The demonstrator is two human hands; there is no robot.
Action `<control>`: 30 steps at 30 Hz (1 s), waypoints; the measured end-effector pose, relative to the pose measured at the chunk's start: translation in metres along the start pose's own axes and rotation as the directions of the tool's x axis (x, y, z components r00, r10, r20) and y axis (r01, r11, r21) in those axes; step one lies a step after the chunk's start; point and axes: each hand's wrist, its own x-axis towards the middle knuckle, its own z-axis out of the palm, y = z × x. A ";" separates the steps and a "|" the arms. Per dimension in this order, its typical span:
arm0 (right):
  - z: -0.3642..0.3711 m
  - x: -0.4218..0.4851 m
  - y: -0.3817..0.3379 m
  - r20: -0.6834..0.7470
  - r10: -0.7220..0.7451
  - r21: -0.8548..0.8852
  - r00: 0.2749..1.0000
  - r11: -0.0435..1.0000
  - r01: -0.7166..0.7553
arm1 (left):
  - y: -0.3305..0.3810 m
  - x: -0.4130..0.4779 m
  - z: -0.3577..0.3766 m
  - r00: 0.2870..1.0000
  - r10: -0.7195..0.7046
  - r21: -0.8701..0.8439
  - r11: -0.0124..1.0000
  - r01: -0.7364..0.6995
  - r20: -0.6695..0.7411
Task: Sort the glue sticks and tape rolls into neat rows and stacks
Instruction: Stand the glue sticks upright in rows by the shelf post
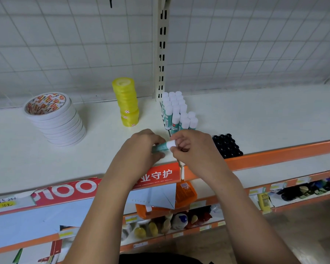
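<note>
Presently, both grips are closed on one glue stick (pixel 161 147), held level just above the front part of the white shelf (pixel 84 162). The left grip (pixel 141 147) has its fingers curled round the teal body. The right grip (pixel 192 149) pinches the white cap end between thumb and fingers. The two grips are close together, with the stick bridging them.

Directly beyond the grips, the standing glue sticks (pixel 176 111) form tight rows, white caps up, running away toward the slotted post (pixel 161 54) at the back. The nearest of them stands just beyond the right grip.

Beyond the left grip and a little to its left, a stack of yellow tape rolls (pixel 127 102) stands with a slight lean. Well apart to the left of the left grip, a stack of white tape rolls (pixel 55 121) rises with a marked lean, its printed core showing at the top.

Just beside the right grip, on its right, a block of black caps (pixel 227 145) sits near the shelf's orange front edge (pixel 274 158). Below the grips, a red label strip (pixel 160 175) with white characters runs along that edge. A white wire grid (pixel 65 44) backs the shelf. The lower shelves (pixel 198 220) carry assorted goods too blurred to identify.
</note>
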 end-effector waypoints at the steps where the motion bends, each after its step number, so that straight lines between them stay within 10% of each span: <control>1: -0.002 0.000 0.000 -0.008 -0.006 0.011 1.000 1.000 0.007 | 0.001 0.002 0.000 1.000 0.002 0.000 1.000 -0.002 -0.026; 16: 0.001 0.007 0.025 0.074 0.053 -0.249 0.996 0.968 -0.033 | 0.017 0.040 0.032 0.939 -0.217 -0.505 0.861 0.056 -0.265; 30: 0.003 0.008 0.027 0.077 0.016 -0.302 0.997 0.953 0.008 | 0.015 0.046 0.052 0.937 -0.243 -0.343 0.928 0.149 -0.252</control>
